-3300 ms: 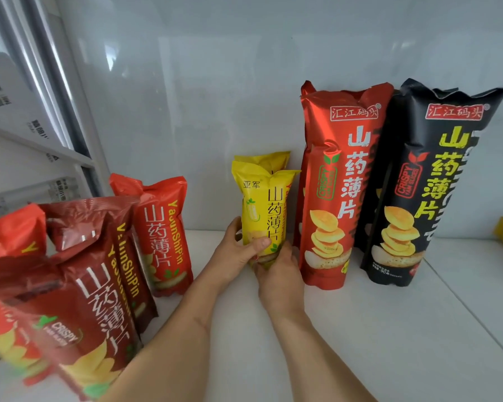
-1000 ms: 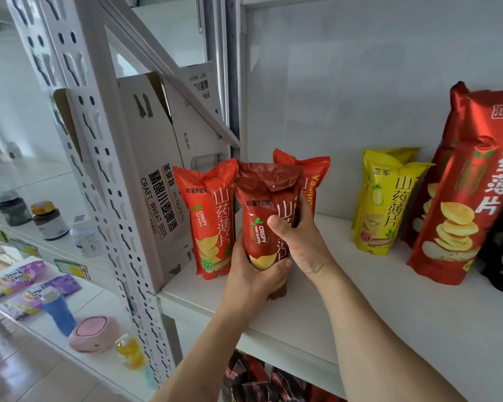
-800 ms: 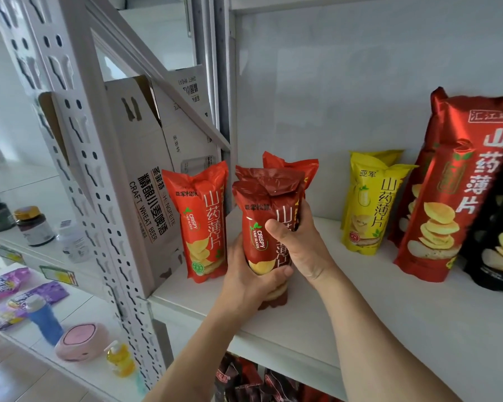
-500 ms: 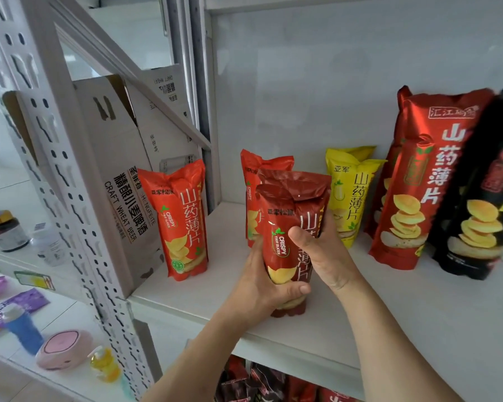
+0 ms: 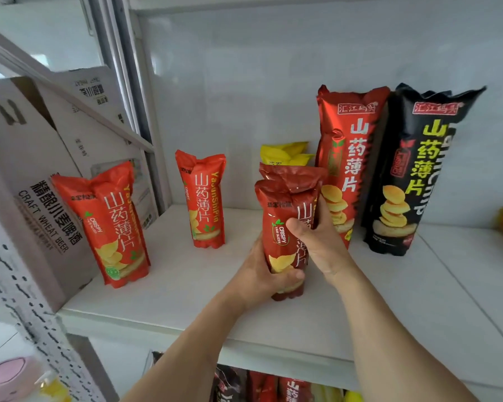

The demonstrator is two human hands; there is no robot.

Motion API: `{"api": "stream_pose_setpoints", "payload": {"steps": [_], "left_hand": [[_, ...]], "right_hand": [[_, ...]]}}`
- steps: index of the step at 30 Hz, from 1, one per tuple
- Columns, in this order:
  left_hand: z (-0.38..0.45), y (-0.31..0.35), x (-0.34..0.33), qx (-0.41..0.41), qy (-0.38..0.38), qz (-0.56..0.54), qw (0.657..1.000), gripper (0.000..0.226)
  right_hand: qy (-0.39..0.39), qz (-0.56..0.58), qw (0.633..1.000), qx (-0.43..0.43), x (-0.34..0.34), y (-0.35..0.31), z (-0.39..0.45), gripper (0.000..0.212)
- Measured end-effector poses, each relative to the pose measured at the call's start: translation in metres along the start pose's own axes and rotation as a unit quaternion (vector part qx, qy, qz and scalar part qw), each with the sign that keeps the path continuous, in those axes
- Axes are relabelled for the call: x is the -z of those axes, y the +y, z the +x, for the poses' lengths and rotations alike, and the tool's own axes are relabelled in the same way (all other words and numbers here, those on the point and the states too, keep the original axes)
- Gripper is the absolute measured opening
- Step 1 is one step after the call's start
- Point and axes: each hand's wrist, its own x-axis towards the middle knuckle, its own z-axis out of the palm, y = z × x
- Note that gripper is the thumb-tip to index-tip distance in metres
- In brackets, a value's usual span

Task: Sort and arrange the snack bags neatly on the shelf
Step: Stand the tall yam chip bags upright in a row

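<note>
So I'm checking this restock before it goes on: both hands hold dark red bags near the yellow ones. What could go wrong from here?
1. The dark red bags sit in front of the small yellow bags; pushed back, they might topple them.
2. The right hand is close to the tall red bag; a nudge could tip it against the tall black bag.
</note>
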Motion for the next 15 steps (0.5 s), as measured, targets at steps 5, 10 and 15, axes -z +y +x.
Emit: {"api": "stream_pose_setpoints", "payload": {"steps": [5, 10, 15], "left_hand": [[-0.003, 0.008, -0.009, 0.005, 0.005, -0.01, 1.0, 0.08], [-0.015, 0.007, 0.0, 0.063, 0.029, 0.105, 0.992, 0.111], [-0.034, 0.014, 0.015, 0.082, 0.025, 0.268, 0.96, 0.085]], "right_hand": [[-0.005, -0.03, 1.0, 0.0, 0.014, 0.005, -0.001, 0.115], [0.021, -0.067, 0.998, 0.004, 0.014, 0.016, -0.018, 0.096], [0.055, -0.109, 0.992, -0.037, -0.001, 0.015, -0.05, 0.069]]}}
